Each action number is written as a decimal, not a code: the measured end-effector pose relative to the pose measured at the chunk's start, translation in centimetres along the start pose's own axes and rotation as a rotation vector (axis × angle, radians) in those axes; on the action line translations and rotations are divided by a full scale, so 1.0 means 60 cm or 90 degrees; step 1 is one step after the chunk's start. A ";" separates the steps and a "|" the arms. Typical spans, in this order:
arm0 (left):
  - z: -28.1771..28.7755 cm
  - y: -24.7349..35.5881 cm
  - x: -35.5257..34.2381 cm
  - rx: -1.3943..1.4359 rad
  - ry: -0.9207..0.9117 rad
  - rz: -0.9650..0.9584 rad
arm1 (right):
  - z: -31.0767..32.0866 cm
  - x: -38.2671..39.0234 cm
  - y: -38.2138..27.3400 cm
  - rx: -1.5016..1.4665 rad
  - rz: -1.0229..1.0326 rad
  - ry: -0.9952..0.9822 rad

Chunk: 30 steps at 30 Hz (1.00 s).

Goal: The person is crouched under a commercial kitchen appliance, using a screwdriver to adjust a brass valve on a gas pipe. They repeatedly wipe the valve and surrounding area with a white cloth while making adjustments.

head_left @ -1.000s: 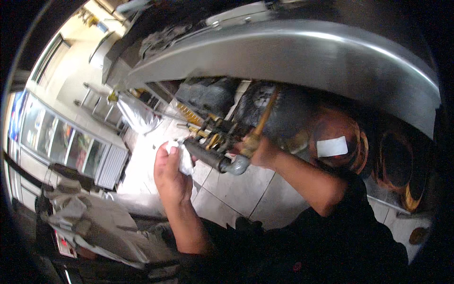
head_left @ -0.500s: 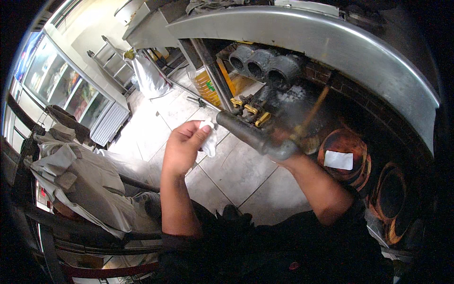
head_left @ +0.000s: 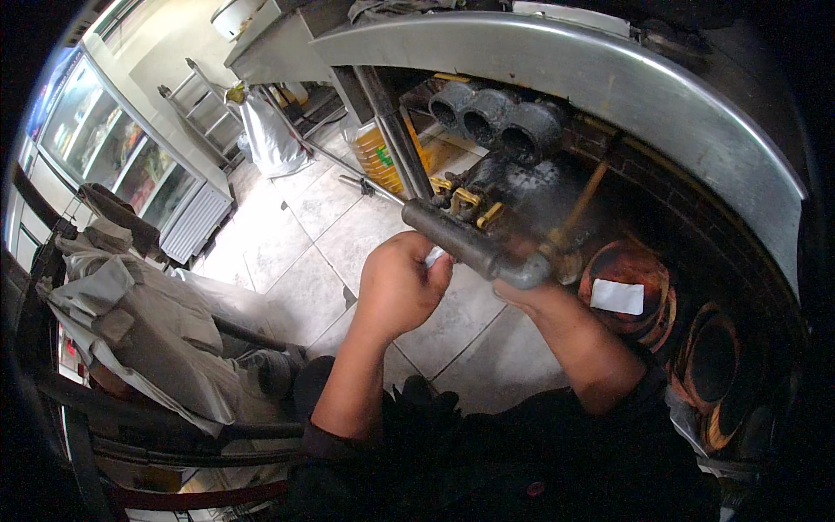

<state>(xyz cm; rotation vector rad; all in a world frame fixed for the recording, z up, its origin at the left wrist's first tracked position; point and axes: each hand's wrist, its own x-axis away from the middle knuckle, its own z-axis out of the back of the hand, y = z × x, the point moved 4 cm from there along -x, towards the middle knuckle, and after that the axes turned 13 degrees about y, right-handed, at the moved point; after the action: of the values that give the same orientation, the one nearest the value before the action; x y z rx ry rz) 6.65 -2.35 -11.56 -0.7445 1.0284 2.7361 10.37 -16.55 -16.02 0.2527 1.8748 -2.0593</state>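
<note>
A thick dark metal pipe [head_left: 452, 237] with an elbow at its right end runs slantwise in front of me. My left hand [head_left: 402, 283] is closed around a crumpled white tissue [head_left: 434, 256], mostly hidden by the fingers, just below the pipe. My right hand [head_left: 519, 297] reaches under and behind the pipe's elbow [head_left: 524, 270]. Its fingers are hidden there, so I cannot see what they hold. Yellow-handled gas valves [head_left: 467, 198] stand along the far side of the pipe.
Behind the valves are several grey burner tubes [head_left: 531, 130] under a curved steel counter edge [head_left: 557, 39]. Round blackened wooden boards [head_left: 639, 257] stand at right, one with a white paper [head_left: 617, 297]. A yellow plastic container [head_left: 380, 155] and a thin metal rod [head_left: 376, 187] are beyond. Grey cloth [head_left: 143, 322] hangs at left.
My left hand has moved right with the tissue, up close to the pipe, and its fingers now cover most of it. My right hand stays at the elbow.
</note>
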 end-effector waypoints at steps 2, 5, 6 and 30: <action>0.004 -0.005 0.001 -0.005 -0.009 -0.012 | -0.007 -0.003 0.005 0.038 0.005 -0.006; 0.015 -0.016 -0.005 -0.034 -0.078 -0.038 | -0.016 -0.004 0.094 -0.324 -0.097 0.105; 0.021 -0.025 -0.007 -0.040 -0.115 -0.032 | -0.020 -0.007 0.115 -0.442 -0.153 0.131; 0.089 0.170 -0.119 0.058 -0.152 -0.181 | 0.014 -0.024 0.031 -0.099 0.341 0.019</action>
<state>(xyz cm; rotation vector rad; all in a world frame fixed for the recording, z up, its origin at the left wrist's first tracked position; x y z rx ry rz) 7.87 -6.27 1.36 -0.4919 0.9105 2.4447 12.45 -17.35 -17.11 0.6661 1.7314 -1.5501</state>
